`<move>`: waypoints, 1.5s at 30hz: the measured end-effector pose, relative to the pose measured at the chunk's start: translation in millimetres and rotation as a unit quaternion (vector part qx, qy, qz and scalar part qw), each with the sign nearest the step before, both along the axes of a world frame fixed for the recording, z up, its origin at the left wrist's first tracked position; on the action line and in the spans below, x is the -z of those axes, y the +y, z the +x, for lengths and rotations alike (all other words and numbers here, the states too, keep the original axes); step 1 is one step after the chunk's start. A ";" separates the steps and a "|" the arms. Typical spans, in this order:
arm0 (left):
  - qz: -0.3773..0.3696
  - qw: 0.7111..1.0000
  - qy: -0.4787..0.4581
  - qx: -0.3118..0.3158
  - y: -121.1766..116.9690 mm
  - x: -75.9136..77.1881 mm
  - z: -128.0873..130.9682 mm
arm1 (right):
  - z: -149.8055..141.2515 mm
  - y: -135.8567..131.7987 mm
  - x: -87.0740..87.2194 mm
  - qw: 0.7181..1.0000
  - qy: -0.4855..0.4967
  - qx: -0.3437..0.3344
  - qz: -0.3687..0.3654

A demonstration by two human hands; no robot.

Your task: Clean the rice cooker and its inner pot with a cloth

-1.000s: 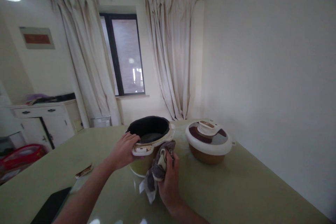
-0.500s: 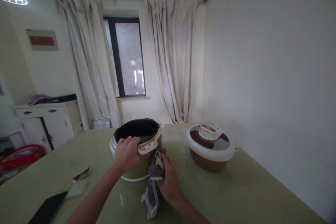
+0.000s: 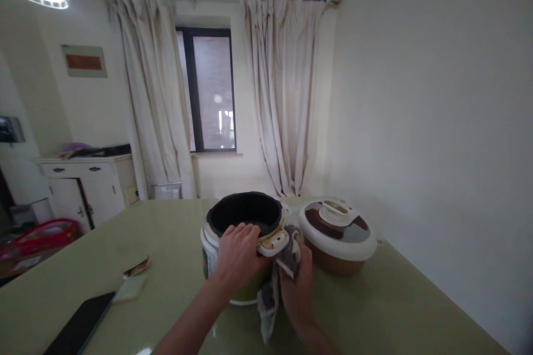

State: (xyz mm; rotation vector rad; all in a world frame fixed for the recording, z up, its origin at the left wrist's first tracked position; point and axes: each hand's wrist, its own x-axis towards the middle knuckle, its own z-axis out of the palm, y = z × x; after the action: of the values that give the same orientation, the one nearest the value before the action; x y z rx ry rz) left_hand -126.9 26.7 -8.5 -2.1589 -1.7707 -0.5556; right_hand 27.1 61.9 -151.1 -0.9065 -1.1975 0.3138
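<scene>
An open cooker pot [image 3: 216, 241] with a black inner bowl and a cream rim stands on the pale green table [image 3: 395, 310]. My left hand [image 3: 237, 258] is closed over the pot's near rim, beside its cream side handle. My right hand [image 3: 297, 288] is closed on a grey and white cloth [image 3: 270, 302] and presses it against the pot's right side, just under the handle. The cloth's loose end hangs down to the table.
The pot's brown and white lid [image 3: 337, 230] lies on the table right of the pot. A black tablet [image 3: 79, 324] and a small packet [image 3: 135, 269] lie at the near left. A white cabinet [image 3: 89, 188] and a red basket [image 3: 45, 233] stand at the far left.
The pot now stands closer to the lid. My right hand with the cloth has shifted to the pot's right side under the handle. My left hand stays on the rim.
</scene>
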 end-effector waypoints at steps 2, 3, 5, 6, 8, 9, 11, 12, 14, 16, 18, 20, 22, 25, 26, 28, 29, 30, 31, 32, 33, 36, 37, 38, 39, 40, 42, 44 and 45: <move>-0.002 1.000 -0.012 0.000 0.8 5.1 10.2 | -3.0 -8.7 23.0 1.000 0.001 0.018 -0.018; -0.001 1.000 -0.015 -0.001 0.6 6.7 13.6 | -3.2 -11.0 28.5 1.000 -0.002 0.017 -0.023; -0.001 1.000 -0.017 -0.001 -1.5 7.2 14.3 | -0.5 -9.3 24.6 1.000 0.007 0.006 -0.028; -0.006 1.000 -0.017 0.009 -3.3 5.7 10.6 | 2.3 -5.3 16.5 0.999 0.017 -0.003 -0.028; -0.016 0.998 -0.020 0.065 -6.5 -0.2 -5.6 | 8.7 6.3 -3.7 0.999 0.036 -0.024 -0.027; -0.018 0.994 -0.025 0.103 -7.2 -4.1 -17.5 | 11.4 12.2 -11.8 0.998 0.041 -0.036 -0.026; -0.010 0.988 -0.038 0.152 -5.2 -11.1 -44.5 | 13.4 19.1 -15.4 0.998 0.039 -0.048 -0.026; -0.003 0.988 -0.045 0.146 -2.4 -13.1 -57.2 | 12.2 18.9 -9.7 0.998 0.031 -0.039 -0.028; -0.006 0.993 -0.048 0.110 5.8 -12.7 -75.8 | 5.4 9.6 14.3 1.000 -0.001 0.005 -0.029; -0.006 0.995 -0.055 0.078 14.2 -7.2 -82.7 | -5.6 -8.7 44.3 0.997 -0.050 0.049 -0.015; 0.003 0.995 -0.076 0.065 19.6 -0.5 -80.9 | -18.3 -29.9 64.0 0.992 -0.108 0.061 0.008; 0.001 0.992 -0.109 0.061 21.6 3.4 -77.2 | -31.0 -47.1 61.7 0.980 -0.185 0.054 0.049; -0.019 0.989 -0.133 0.063 21.8 2.9 -77.0 | -44.0 -56.2 36.9 0.953 -0.280 0.039 0.108; -0.053 0.985 -0.149 0.066 21.4 -4.6 -85.4 | -67.4 -56.8 -15.8 0.904 -0.386 0.029 0.183; -0.065 0.984 -0.154 0.069 21.2 -8.1 -89.5 | -76.4 -55.6 -28.6 0.894 -0.406 0.030 0.187; -0.091 0.979 -0.164 0.075 20.2 -15.1 -96.9 | -92.7 -54.0 -37.5 0.874 -0.441 0.026 0.204; -0.103 0.977 -0.169 0.077 19.3 -18.1 -99.6 | -97.9 -54.1 -33.3 0.859 -0.460 0.014 0.223; -0.114 0.975 -0.173 0.078 18.3 -20.6 -101.2 | -99.7 -54.6 -24.7 0.839 -0.483 -0.004 0.249; -0.121 0.974 -0.175 0.079 17.3 -22.3 -101.7 | -97.4 -55.5 -13.8 0.817 -0.506 -0.026 0.275; -0.124 0.973 -0.177 0.078 16.4 -23.2 -101.3 | -90.7 -56.2 -3.0 0.795 -0.528 -0.045 0.294; -0.124 0.973 -0.176 0.077 15.8 -23.4 -100.1 | -80.2 -56.6 5.7 0.777 -0.549 -0.062 0.301; -0.114 0.976 -0.168 0.077 16.1 -20.8 -94.9 | -36.4 -54.2 5.5 0.765 -0.581 -0.072 0.269; -0.113 0.977 -0.164 0.080 16.8 -19.7 -93.4 | -23.2 -52.5 -3.4 0.772 -0.576 -0.065 0.262; -0.112 0.977 -0.160 0.083 17.5 -18.8 -92.4 | -13.6 -50.8 -14.9 0.783 -0.562 -0.054 0.263; -0.112 0.977 -0.157 0.086 18.0 -18.4 -91.8 | -8.8 -49.5 -27.2 0.800 -0.539 -0.037 0.262; -0.111 0.977 -0.156 0.089 18.2 -18.2 -91.6 | -9.3 -48.7 -38.5 0.819 -0.513 -0.019 0.257; -0.109 0.977 -0.156 0.092 17.8 -18.5 -92.2 | -23.6 -48.8 -52.1 0.844 -0.476 -0.003 0.248; -0.103 0.977 -0.160 0.091 16.7 -18.5 -93.3 | -44.7 -49.8 -49.8 0.832 -0.483 -0.040 0.270; -0.100 0.978 -0.162 0.091 16.3 -18.0 -93.9 | -52.6 -49.5 -43.5 0.811 -0.502 -0.077 0.290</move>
State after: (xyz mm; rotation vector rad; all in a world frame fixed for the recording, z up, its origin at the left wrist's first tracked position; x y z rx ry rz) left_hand -220.8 43.1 9.4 -2.5054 -1.8676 -0.8504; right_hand -25.4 12.4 -107.6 -0.3844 -2.1882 -0.4831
